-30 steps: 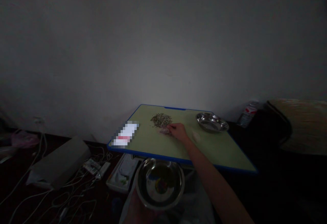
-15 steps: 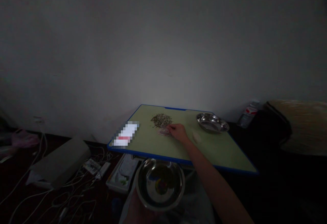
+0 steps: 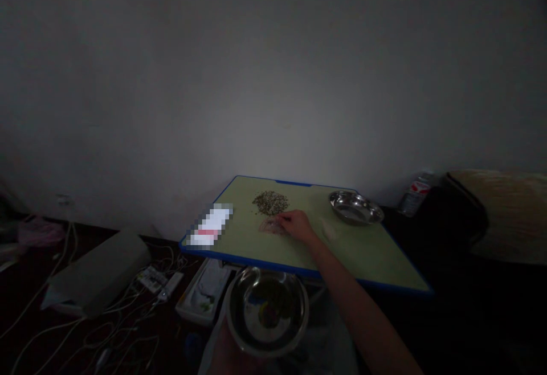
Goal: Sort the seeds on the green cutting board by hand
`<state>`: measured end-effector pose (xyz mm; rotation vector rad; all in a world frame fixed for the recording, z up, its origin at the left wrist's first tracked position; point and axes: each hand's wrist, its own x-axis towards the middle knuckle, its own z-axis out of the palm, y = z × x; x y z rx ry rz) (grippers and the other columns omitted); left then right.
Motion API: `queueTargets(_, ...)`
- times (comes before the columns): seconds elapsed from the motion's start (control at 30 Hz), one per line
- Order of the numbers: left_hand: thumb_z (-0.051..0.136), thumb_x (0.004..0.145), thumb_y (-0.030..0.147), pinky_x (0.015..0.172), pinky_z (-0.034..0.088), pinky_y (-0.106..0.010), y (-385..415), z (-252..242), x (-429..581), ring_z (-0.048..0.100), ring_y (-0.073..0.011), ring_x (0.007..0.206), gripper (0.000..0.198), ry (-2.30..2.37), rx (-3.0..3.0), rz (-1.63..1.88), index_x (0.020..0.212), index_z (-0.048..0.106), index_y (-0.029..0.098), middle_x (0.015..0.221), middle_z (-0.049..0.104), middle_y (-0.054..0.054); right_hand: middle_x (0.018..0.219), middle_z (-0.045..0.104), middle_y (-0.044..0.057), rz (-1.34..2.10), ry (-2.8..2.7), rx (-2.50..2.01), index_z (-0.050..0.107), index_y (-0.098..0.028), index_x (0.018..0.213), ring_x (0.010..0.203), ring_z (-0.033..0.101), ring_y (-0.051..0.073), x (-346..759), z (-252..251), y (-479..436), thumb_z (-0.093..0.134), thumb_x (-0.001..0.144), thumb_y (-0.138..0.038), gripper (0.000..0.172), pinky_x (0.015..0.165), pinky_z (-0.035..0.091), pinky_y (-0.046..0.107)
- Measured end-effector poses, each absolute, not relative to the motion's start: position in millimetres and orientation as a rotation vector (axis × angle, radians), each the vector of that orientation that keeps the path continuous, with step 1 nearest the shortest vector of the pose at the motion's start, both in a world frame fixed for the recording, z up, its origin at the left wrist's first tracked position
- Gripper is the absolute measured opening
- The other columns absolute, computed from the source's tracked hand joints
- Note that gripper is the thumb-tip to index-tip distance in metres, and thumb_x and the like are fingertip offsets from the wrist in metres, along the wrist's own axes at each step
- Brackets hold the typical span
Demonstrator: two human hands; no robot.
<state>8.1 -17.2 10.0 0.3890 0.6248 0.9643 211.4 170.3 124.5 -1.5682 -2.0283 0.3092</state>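
Right hand [image 3: 298,225] nearer, off seed pile [image 3: 269,202]

At frame centre my right hand [image 3: 299,225] touches a pinkish pile [image 3: 270,226] beside the seed heap [image 3: 269,202]; at bottom my left hand [image 3: 228,357] grips a steel bowl [image 3: 267,309]

Counter [image 3: 256,244]: green top with a blue edge, centre of the frame, running toward the lower right.
Grain heap [image 3: 269,202]: speckled, near the far edge, left of middle.
Pink heap [image 3: 269,226]: small and pale, just below the grain heap in the frame.
Steel dish [image 3: 355,207]: shallow, at the far right corner.
White card [image 3: 209,227]: on the left edge, blurred out.
Pale scrap [image 3: 328,229]: below the dish, too dim to identify.
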Motion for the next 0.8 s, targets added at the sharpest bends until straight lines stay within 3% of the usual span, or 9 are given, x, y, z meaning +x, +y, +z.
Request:
queueTargets(0.13, 0.068, 0.069, 0.080, 0.123, 0.037, -0.068, -17.8, 13.9, 7.5, 0.041, -0.0456, 0.155, 0.057, 0.632, 0.339, 1.003, 0.105, 0.077, 0.036, 0.131, 0.079, -0.009, 0.073, 0.081, 0.001, 0.325, -2.049, -1.557, 0.088, -0.026, 0.089, 0.065, 0.066, 0.016, 210.7, 123.3, 169.8, 0.064, 0.098, -0.035, 0.027, 0.059, 0.036, 0.024)
queueTargets(0.23, 0.063, 0.071, 0.084, 0.123, 0.039, -0.066, -15.0, 11.6, 10.3, 0.046, -0.0456, 0.151, 0.065, 0.589, 0.310, 1.034, 0.110, 0.076, 0.033, 0.133, 0.079, -0.011, 0.069, 0.079, 0.000, 0.316, -2.091, -1.523, 0.087, -0.025, 0.083, 0.063, 0.064, 0.015, 210.4, 123.2, 168.1, 0.063, 0.099, -0.036, 0.031, 0.058, 0.035, 0.024)
queueTargets(0.33, 0.070, 0.067, 0.080, 0.120, 0.043, -0.066, -12.1, 1.8, 11.5, 0.053, -0.0454, 0.147, 0.067, 0.612, 0.210, 1.034, 0.113, 0.074, 0.032, 0.135, 0.078, -0.011, 0.070, 0.080, 0.000, 0.334, -2.119, -1.508, 0.088, -0.026, 0.088, 0.065, 0.064, 0.015, 210.6, 124.2, 166.1, 0.064, 0.098, -0.034, 0.027, 0.060, 0.036, 0.023)
queueTargets(0.47, 0.072, 0.068, 0.076, 0.119, 0.044, -0.064, -9.1, -19.5, 11.5, 0.057, -0.0424, 0.143, 0.059, 0.628, 0.069, 1.087, 0.109, 0.073, 0.034, 0.118, 0.084, -0.008, 0.070, 0.079, 0.001, 0.373, -2.154, -1.476, 0.087, -0.024, 0.081, 0.065, 0.065, 0.015, 211.5, 125.7, 164.2, 0.063, 0.097, -0.031, 0.029, 0.062, 0.037, 0.023)
queueTargets(0.7, 0.071, 0.074, 0.072, 0.110, 0.052, -0.063, -6.2, -49.6, 9.8, 0.078, -0.0390, 0.110, 0.055, 0.473, 0.083, 1.073, 0.102, 0.078, 0.026, 0.112, 0.087, -0.012, 0.063, 0.075, 0.000, 0.503, -2.157, -1.436, 0.086, -0.022, 0.079, 0.060, 0.060, 0.014, 212.3, 127.5, 160.6, 0.061, 0.094, -0.028, 0.030, 0.060, 0.037, 0.023)
queueTargets(0.8, 0.076, 0.073, 0.069, 0.106, 0.055, -0.062, -8.3, -64.1, 3.9, 0.078, -0.0387, 0.113, 0.054, 0.412, 0.092, 1.107, 0.106, 0.079, 0.026, 0.116, 0.086, -0.011, 0.063, 0.074, 0.001, 0.549, -2.153, -1.441, 0.085, -0.020, 0.077, 0.059, 0.058, 0.014, 212.2, 128.6, 159.0, 0.060, 0.093, -0.028, 0.031, 0.059, 0.037, 0.023)
